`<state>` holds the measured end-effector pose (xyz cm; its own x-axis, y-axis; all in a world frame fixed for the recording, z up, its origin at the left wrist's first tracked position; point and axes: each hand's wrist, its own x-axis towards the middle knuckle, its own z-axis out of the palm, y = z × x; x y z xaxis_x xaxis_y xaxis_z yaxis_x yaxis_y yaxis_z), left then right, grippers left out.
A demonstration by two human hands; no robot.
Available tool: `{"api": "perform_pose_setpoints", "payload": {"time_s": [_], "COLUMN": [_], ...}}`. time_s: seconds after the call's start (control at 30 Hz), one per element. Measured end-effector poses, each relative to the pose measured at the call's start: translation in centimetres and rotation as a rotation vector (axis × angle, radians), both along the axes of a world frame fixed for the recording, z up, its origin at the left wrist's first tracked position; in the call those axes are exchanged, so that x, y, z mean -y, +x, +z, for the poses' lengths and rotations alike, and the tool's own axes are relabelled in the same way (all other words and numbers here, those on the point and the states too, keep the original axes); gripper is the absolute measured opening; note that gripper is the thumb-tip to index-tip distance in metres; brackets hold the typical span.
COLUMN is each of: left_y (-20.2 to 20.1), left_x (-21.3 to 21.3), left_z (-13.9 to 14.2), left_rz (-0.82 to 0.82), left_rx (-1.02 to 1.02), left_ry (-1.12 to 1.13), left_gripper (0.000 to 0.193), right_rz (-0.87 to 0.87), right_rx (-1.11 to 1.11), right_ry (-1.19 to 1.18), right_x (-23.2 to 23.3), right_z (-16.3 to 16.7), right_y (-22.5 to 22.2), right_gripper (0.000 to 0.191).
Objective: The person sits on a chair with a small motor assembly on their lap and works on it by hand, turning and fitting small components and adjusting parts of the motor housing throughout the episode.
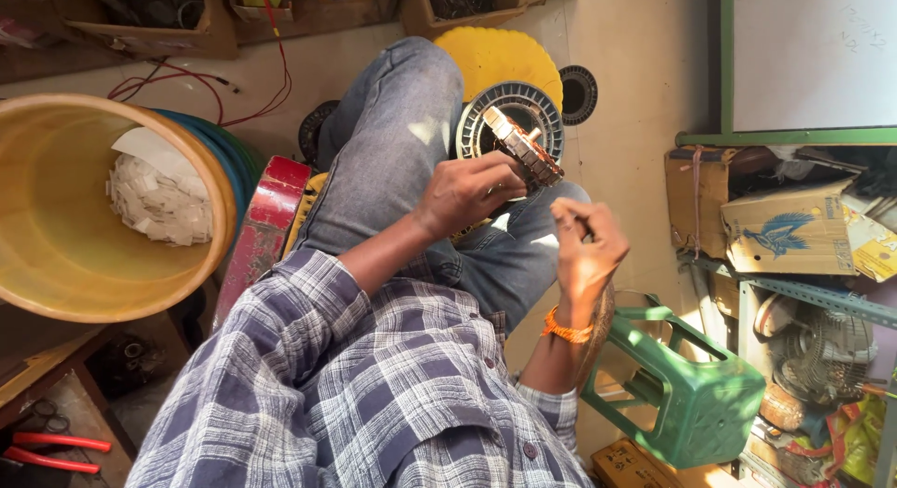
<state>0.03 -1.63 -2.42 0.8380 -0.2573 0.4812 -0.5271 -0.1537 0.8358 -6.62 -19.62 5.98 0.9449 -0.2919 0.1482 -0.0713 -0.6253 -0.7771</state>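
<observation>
- Copper-wound motor core [523,150], a cylinder of dark laminations with windings between them, sits over the person's lap, in front of the raised knee in grey jeans [392,142].
- Left hand [467,193] wraps the near end of the motor core, its fingers clenched around it so the core points up and away from the body.
- Right hand [584,245] hovers just beside the core, its fingers pinched together at the tips; whatever thin thing they pinch is too small to make out. An orange thread band [565,329] circles that wrist.
- Behind the core lies a round ribbed stator ring [551,109] on a yellow disc [495,53] on the floor, with a smaller dark ring [579,93] near it.
- To the person's left stands a large yellow plastic tub [56,254] holding white paper slips [154,198]; a red metal piece [266,222] leans just beside it.
- To the right are a green plastic stool [696,394] tipped on its side and cardboard boxes [785,226] on a metal shelf.
- Red-handled pliers [56,451] lie at the lower left corner, and red wires [224,95] trail across the floor.
</observation>
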Motion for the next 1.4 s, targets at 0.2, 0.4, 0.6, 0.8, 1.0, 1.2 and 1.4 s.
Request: {"api": "perform_pose_setpoints", "payload": {"time_s": [0.2, 0.4, 0.6, 0.8, 1.0, 1.2, 1.4], "left_y": [-1.1, -1.4, -1.5, -1.8, -1.4, -1.0, -1.0], "left_x": [2.0, 3.3, 3.8, 3.6, 4.0, 4.2, 3.8], "left_z": [0.5, 0.4, -0.1, 0.2, 0.4, 0.6, 0.8], "left_rz": [0.067, 0.057, 0.032, 0.063, 0.086, 0.082, 0.102], "left_rx": [-0.422, -0.695, -0.836, -0.805, -0.776, -0.739, -0.668], "left_ry": [-0.229, -0.493, -0.628, -0.592, -0.548, -0.521, -0.395], "left_gripper": [0.013, 0.012, 0.010, 0.011, 0.010, 0.011, 0.011], "right_rz": [0.016, 0.064, 0.055, 0.076, 0.077, -0.009, 0.000], "right_rx": [0.011, -0.040, -0.097, -0.117, -0.132, -0.105, -0.064], "right_ry": [-0.012, 0.235, 0.334, 0.297, 0.320, 0.370, 0.176], "right_x": [-0.6, -0.7, 0.4, 0.3, 1.0, 2.7, 3.4], "right_z": [0.5, -0.7, -0.9, -0.6, -1.9, -2.6, -2.2], "right_y": [5.2, 7.1, 7.2, 7.8, 8.2, 6.1, 2.7], "right_gripper": [0.007, 0.008, 0.010, 0.011, 0.012, 0.012, 0.013]}}
